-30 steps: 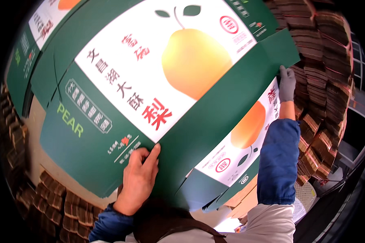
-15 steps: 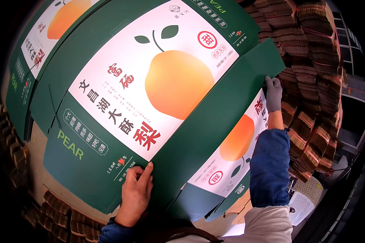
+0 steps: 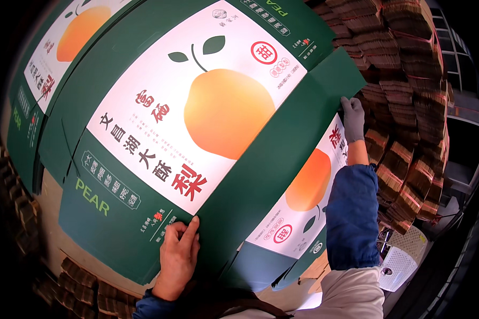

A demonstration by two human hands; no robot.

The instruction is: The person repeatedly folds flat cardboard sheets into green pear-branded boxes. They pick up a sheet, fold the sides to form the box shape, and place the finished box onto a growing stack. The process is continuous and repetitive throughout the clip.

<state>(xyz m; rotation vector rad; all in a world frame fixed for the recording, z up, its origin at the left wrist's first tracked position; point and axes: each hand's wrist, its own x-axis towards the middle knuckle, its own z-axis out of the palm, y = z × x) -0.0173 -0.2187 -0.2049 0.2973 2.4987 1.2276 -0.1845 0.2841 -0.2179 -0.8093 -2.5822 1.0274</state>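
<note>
A large flat cardboard carton sheet (image 3: 261,154), green with white panels and orange pear pictures, lies spread beneath both hands. My bare left hand (image 3: 176,258) is closed at its near side, fingertips at the lower corner of the big white panel, by a crease. What its curled fingers hold underneath is partly hidden. Over at the right edge, my right hand (image 3: 353,118), in a grey glove, pinches the sheet beside the smaller pear panel. My right forearm, in a blue sleeve, covers part of that panel.
Another printed green carton sheet (image 3: 53,58) lies at the far left. Tall bundles of brown cardboard (image 3: 404,95) tied with pink string stand to the right. More cardboard stacks (image 3: 80,284) sit at the lower left. A white perforated plastic chair (image 3: 402,260) is at the lower right.
The view has shifted slightly, so the sheet and the stacks appear a little further left. Both hands keep their places on the sheet's edges.
</note>
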